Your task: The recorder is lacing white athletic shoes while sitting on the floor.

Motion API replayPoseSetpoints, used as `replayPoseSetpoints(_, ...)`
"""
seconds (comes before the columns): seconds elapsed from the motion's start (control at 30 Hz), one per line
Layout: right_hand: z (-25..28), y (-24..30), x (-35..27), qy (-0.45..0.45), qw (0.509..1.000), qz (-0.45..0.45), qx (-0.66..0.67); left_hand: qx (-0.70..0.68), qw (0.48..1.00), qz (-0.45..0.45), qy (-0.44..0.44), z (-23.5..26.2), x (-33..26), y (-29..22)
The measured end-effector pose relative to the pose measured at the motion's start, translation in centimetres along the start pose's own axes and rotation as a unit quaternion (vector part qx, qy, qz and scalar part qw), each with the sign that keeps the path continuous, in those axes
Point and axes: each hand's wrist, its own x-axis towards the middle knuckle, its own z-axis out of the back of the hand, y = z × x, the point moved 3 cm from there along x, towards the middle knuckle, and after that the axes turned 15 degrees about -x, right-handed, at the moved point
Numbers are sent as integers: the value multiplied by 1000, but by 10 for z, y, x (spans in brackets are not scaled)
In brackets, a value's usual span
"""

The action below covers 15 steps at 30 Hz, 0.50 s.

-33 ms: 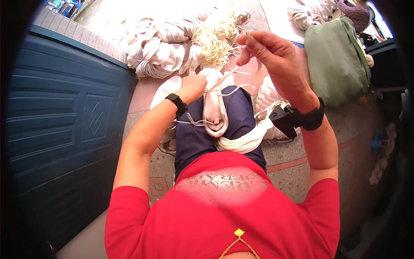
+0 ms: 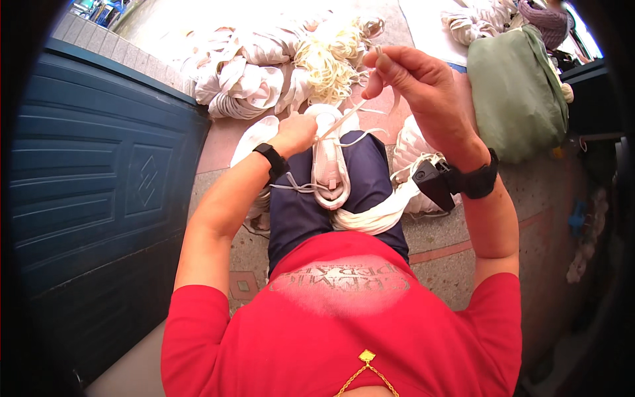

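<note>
A lace (image 2: 347, 116) is pinched by the right hand (image 2: 423, 83); the left hand (image 2: 297, 134) is curled, hold hidden. By overpulling, the shoe (image 2: 325, 165) could be tipped off the lap's (image 2: 289, 208) edge.

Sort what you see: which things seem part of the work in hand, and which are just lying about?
Likely part of the work:
pale shoe, left hand beside it
pale lace, pinched in the right hand
perhaps the cord bundle across the lap

Apparently just lying about:
green bundle
blurred blue thing on the ground
</note>
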Motion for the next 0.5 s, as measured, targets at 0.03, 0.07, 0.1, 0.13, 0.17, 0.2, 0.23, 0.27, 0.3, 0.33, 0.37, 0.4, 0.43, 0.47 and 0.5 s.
replayPoseSetpoints(0.03, -1, 0, 1, 7, 1000, 4, -4, -54, 996, 24, 72, 1, 1, 2)
replayPoseSetpoints(0.07, 0, -2, 2, 7, 1000, 2, -3, -107, 983, 48, 143, 1, 2, 3)
replayPoseSetpoints(0.1, 1, -2, 3, 6, 1000, 4, -14, -108, 982, 48, 144, 5, 3, 6)
replayPoseSetpoints(0.13, 2, -2, 3, 4, 1000, 6, -25, -152, 969, 65, 183, 7, 5, 10)
replayPoseSetpoints(0.17, 2, -2, 2, 5, 1000, 5, -25, -196, 952, 82, 220, 7, 3, 13)
replayPoseSetpoints(0.2, 2, -3, 1, 10, 1000, -6, -27, -188, 957, 64, 212, 7, 1, 15)
replayPoseSetpoints(0.23, 2, -3, 1, 15, 999, -16, -30, -189, 957, 66, 211, 1, -2, 15)
replayPoseSetpoints(0.27, 0, -4, 1, 16, 999, -15, -29, -102, 984, 74, 130, -3, -5, 16)
replayPoseSetpoints(0.3, -1, -4, 1, 11, 999, -3, -30, -13, 996, 80, 47, 0, -9, 10)
replayPoseSetpoints(0.33, -2, -3, 1, 5, 999, 9, -30, 61, 997, 35, 18, 4, -13, 0)
replayPoseSetpoints(0.37, 3, 1, 2, 6, 999, 10, -31, 60, 997, 36, 18, 1, -12, -1)
replayPoseSetpoints(0.4, 17, 15, 3, -37, 997, 22, -58, 34, 998, 45, -29, 0, -13, 0)
replayPoseSetpoints(0.43, 30, 29, 5, -80, 993, 34, -85, 7, 996, 55, -75, 0, -14, 0)
replayPoseSetpoints(0.47, 39, 47, 8, -76, 993, 34, -83, 6, 995, 58, -75, -2, -17, -1)
replayPoseSetpoints(0.5, 56, 80, 9, -118, 983, 128, -50, -48, 992, 73, -93, -3, -16, -5)
